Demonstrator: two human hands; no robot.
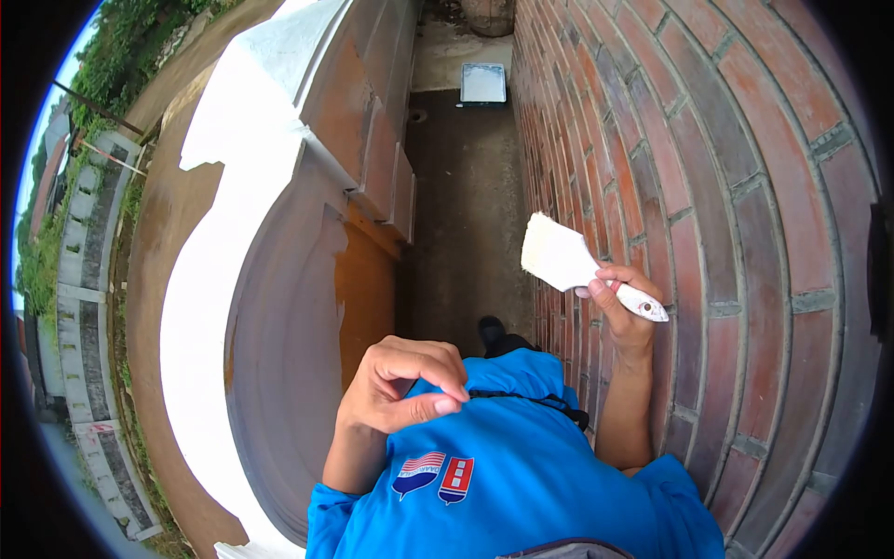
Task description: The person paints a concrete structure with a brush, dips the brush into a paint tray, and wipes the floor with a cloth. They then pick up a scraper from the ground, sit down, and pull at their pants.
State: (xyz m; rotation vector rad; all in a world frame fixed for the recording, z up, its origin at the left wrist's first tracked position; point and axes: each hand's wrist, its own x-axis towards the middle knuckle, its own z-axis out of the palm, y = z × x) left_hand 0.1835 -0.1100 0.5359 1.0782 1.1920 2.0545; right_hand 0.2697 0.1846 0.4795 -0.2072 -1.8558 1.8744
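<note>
My right hand (622, 303) grips the handle of a wide paint brush (563, 256) beside the brick wall. The brush is coated in white, and its pale bristles point up and to the left. My left hand (405, 384) hovers in front of my blue shirt, thumb and fingertips pressed together; whether anything small is between them cannot be made out. To its left stands a low wall with a white-painted top (196, 307) and a grey and orange inner face (368, 289).
A tray of white paint (483, 84) lies on the floor farther along the narrow passage. The brick wall (708, 186) runs along the right. One dark shoe (491, 328) shows below me. Outside at the left are bare ground, plants and a block wall (84, 298).
</note>
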